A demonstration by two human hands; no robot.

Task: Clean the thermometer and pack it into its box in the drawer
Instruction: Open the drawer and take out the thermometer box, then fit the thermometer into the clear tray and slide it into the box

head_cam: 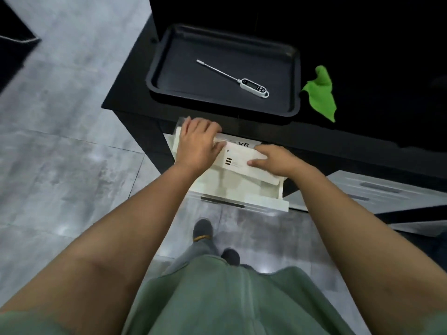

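Note:
A white probe thermometer (254, 86) lies alone in a black tray (294, 76) on the black tabletop, its metal probe pointing up-left. To the right of the tray sits a crumpled green cloth (320, 93). Below the table edge a white drawer (263, 201) is pulled out. Inside it a long white box (238, 157) with black print is held at both ends: my left hand (197, 143) grips its left end, and my right hand (272, 160) grips its right end with the thumb on top. A paper marked "VR" (244, 143) lies behind the box.
The black table (135, 93) ends at its left corner above a grey tiled floor (60, 153). A grey panel (387, 194) lies to the right of the drawer. My feet stand just below the drawer front.

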